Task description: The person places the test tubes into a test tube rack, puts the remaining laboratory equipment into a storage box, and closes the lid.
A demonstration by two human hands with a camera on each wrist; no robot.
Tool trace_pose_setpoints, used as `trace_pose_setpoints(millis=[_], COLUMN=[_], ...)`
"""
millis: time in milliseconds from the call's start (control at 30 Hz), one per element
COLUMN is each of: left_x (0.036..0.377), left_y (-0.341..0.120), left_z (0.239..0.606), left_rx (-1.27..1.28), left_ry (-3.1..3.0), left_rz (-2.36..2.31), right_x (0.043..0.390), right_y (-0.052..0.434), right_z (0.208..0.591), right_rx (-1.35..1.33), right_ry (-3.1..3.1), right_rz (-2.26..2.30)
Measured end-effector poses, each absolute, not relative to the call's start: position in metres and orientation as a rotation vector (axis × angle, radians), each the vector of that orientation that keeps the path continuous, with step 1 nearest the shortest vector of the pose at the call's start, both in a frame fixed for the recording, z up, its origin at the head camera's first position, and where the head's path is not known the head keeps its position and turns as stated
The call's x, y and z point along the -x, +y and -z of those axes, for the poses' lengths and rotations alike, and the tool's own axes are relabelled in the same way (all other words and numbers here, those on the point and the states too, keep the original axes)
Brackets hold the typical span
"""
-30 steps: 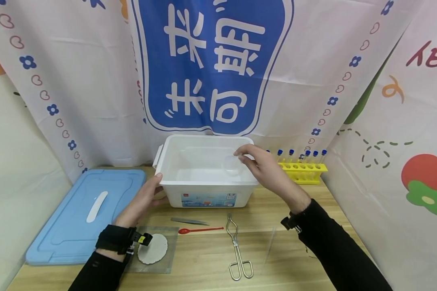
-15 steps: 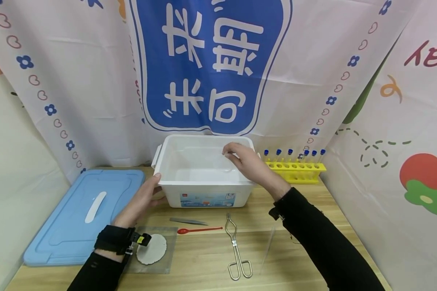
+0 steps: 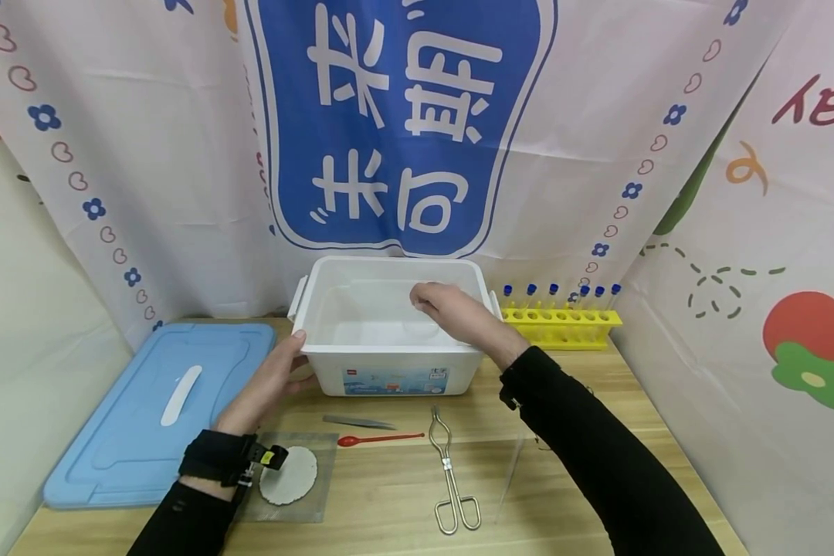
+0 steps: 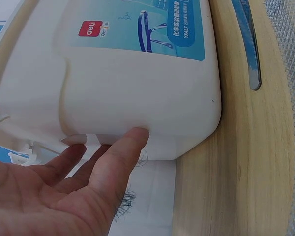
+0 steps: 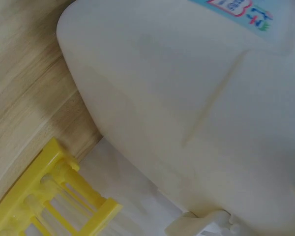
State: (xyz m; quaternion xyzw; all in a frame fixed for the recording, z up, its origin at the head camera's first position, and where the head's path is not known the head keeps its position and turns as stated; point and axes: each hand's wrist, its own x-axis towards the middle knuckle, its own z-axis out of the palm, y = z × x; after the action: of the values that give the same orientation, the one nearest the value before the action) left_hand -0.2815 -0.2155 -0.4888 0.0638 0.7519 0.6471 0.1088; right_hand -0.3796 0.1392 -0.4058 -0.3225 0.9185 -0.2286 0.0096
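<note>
A white plastic storage box (image 3: 361, 355), its top uncovered, stands on the wooden table. My left hand (image 3: 278, 378) rests against its left front corner. In the left wrist view the thumb (image 4: 123, 152) and fingertips touch the box wall, with the palm away from it. My right hand (image 3: 452, 313) reaches over the right side into the box with curled fingers. Below those fingers, a faint clear vessel (image 3: 425, 329) shows, mostly hidden by the hand; its exact kind is hard to tell. The right wrist view shows the box's outer wall (image 5: 147, 88), not the hand.
A blue lid (image 3: 132, 432) lies at left. In front are tweezers (image 3: 358, 422), a red spoon (image 3: 378, 440), metal crucible tongs (image 3: 448, 471), a thin clear rod (image 3: 510, 475) and a white disc on gauze (image 3: 288, 476). A yellow rack (image 3: 563, 332) of blue-capped tubes stands right of the box.
My right hand has moved left and lower into the box, the clear vessel moving along with it. The left hand stays at the box's corner.
</note>
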Motion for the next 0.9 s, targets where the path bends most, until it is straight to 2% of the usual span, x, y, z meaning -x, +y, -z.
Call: trace_pose_setpoints(millis=[567, 900], left_x=[0.2812, 0.2807], left_y=[-0.2144, -0.2135], left_z=[0.4876, 0.4876], left_rx=[-0.199, -0.186], left_ry=[2.214, 2.232], left_rz=[-1.919, -1.888], right_x=[0.3809, 0.382], right_y=[0.1374, 0.1398], right_z=[0.4114, 0.4143], right_rx=[1.117, 0.952], right_ry=[2.715, 2.595], right_rz=[0.19, 0.114])
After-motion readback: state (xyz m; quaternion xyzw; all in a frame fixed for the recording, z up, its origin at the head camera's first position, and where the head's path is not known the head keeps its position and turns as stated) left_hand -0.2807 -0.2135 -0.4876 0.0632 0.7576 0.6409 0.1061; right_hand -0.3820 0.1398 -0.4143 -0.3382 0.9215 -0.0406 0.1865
